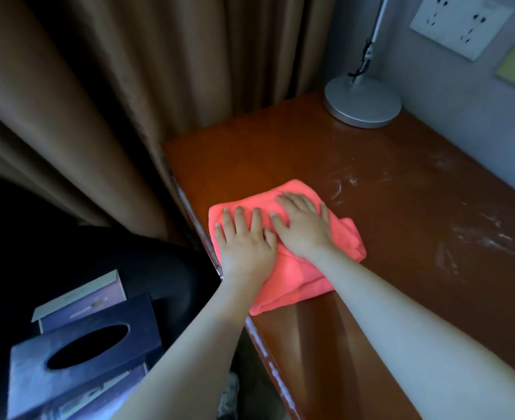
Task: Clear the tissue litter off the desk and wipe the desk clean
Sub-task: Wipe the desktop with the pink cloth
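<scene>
- Step in hand: the wipe. No tissue litter visible on the glossy reddish-brown wooden desk (280, 153), so clearing looks done, judging by the top as it lies now.
- Folded coral-pink microfibre cloth (292, 268) lies flat on desk near its left edge, approx level w/ the front-left corner area.
- Left hand (245, 241) flat on cloth's left part, fingers straight & spread, pressing down – not curled round anything.
- Right hand (303, 225) same: palm down on cloth's upper right, fingers extended, touching left hand's side. Both hands open, pressing, no grip.
- Whitish dusty smears (474, 231) streak the desk to the right of cloth & toward the grey wall (450, 95); that patch isn't wiped yet.
- Round silver metal lamp base (362, 101) stands at back corner, well apart from cloth.
- Dark blue tissue box w/ oval slot (83, 359) sits off the desk, lower left, on stacked boxes.
- Brown curtain (83, 101) hangs just beside desk's left edge.
- Next move probably: push cloth rightward across the smears w/ steady downward pressure, keep it folded so it doesn't bunch; go round lamp base rather than knock it.
</scene>
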A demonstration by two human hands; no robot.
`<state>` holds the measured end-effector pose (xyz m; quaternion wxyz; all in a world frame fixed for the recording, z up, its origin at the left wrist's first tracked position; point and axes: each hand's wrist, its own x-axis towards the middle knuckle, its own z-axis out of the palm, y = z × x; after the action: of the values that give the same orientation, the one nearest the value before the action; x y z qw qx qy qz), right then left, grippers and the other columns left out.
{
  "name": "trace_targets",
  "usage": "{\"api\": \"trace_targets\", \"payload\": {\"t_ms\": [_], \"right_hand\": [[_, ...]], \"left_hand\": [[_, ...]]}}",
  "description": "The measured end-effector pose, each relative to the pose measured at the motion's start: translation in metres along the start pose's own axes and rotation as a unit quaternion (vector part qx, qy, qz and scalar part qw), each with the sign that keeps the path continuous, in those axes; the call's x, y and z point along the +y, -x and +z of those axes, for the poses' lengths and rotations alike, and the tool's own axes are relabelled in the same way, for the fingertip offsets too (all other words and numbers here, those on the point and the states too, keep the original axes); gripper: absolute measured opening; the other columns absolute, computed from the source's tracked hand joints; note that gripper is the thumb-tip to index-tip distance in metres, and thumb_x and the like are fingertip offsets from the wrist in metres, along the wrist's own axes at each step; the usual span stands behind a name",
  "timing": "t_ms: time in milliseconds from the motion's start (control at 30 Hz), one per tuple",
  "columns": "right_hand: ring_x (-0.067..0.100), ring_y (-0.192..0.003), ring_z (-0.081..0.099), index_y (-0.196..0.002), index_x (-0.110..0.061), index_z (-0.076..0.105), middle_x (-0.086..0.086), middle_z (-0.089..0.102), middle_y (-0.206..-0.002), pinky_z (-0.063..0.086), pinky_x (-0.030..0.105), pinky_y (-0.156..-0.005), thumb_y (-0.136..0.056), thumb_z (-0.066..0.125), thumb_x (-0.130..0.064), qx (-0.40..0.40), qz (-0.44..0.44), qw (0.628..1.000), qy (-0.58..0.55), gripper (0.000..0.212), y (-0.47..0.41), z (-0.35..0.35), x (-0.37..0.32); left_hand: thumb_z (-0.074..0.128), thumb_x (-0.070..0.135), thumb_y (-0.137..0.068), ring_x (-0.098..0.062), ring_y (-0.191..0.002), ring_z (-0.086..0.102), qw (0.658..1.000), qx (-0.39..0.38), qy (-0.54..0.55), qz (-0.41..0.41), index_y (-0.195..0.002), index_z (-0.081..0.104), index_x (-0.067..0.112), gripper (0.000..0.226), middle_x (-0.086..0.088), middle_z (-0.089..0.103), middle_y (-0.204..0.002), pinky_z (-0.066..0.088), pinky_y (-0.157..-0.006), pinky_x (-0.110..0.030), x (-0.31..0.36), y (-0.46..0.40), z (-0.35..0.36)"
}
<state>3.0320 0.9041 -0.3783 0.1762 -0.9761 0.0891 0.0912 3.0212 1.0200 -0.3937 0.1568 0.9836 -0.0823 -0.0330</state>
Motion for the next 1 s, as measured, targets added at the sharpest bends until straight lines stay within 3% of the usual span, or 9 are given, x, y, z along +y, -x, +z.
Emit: {"api": "trace_targets", "payload": {"t_ms": [267, 400, 467, 733, 900, 1000], "right_hand": [[0.011, -0.146, 0.000, -0.148, -0.035, 0.019, -0.011, 0.012, -0.158, 0.000, 0.055, -0.115, -0.098, 0.025, -0.047, -0.024, -0.003, 1.000, 0.017, 0.052, -0.003, -0.001, -0.008], [0.012, -0.146, 0.002, -0.148, -0.035, 0.019, -0.011, 0.012, -0.158, 0.002, 0.054, -0.115, -0.099, 0.025, -0.046, -0.026, -0.030, 0.999, 0.020, 0.051, -0.038, 0.001, -0.028], [0.012, -0.146, 0.003, -0.148, -0.035, 0.020, -0.011, 0.013, -0.158, 0.002, 0.054, -0.115, -0.099, 0.024, -0.045, -0.022, -0.048, 0.998, 0.021, 0.051, -0.058, 0.004, -0.042], [0.012, -0.145, 0.008, -0.148, -0.033, 0.022, -0.010, 0.016, -0.157, 0.002, 0.051, -0.114, -0.099, 0.026, -0.043, -0.018, -0.080, 0.996, 0.019, 0.050, -0.123, 0.003, -0.072], [0.010, -0.145, 0.010, -0.147, -0.033, 0.025, -0.012, 0.018, -0.156, 0.002, 0.049, -0.115, -0.099, 0.028, -0.040, -0.025, -0.112, 0.993, 0.021, 0.049, -0.149, -0.011, -0.063], [0.010, -0.145, 0.010, -0.147, -0.031, 0.027, -0.012, 0.019, -0.156, 0.003, 0.049, -0.116, -0.100, 0.029, -0.039, -0.018, -0.109, 0.994, 0.023, 0.048, -0.166, -0.021, -0.048]], "left_hand": [[0.035, 0.036, -0.078, -0.048, -0.112, 0.056, 0.998, 0.003, 0.015, -0.054, -0.111, 0.068, 0.011, 0.053, -0.025, 0.063, -0.115, 0.041, -0.090, -0.063, 0.001, -0.005, 0.003], [0.008, 0.047, -0.076, -0.046, -0.138, 0.022, 0.995, 0.019, 0.047, -0.090, -0.138, 0.046, 0.014, 0.079, -0.025, 0.035, -0.146, 0.014, -0.113, -0.056, -0.015, -0.029, -0.003], [-0.002, 0.050, -0.073, -0.041, -0.143, 0.005, 0.992, 0.018, 0.053, -0.117, -0.145, 0.031, 0.018, 0.086, -0.020, 0.019, -0.154, 0.002, -0.116, -0.050, -0.027, -0.043, -0.008], [0.019, 0.036, -0.095, -0.041, -0.143, -0.002, 0.987, 0.018, 0.030, -0.158, -0.148, 0.024, 0.016, 0.056, -0.022, 0.012, -0.155, -0.002, -0.116, -0.047, -0.047, -0.094, -0.014], [0.016, 0.037, -0.087, -0.044, -0.142, 0.002, 0.979, 0.054, 0.063, -0.186, -0.144, 0.034, 0.009, 0.065, -0.026, 0.018, -0.152, -0.001, -0.116, -0.050, -0.027, -0.112, -0.007], [0.020, 0.034, -0.096, -0.044, -0.142, -0.001, 0.980, 0.036, 0.058, -0.186, -0.146, 0.028, 0.010, 0.056, -0.026, 0.014, -0.153, -0.003, -0.115, -0.050, -0.011, -0.133, -0.005]]}}
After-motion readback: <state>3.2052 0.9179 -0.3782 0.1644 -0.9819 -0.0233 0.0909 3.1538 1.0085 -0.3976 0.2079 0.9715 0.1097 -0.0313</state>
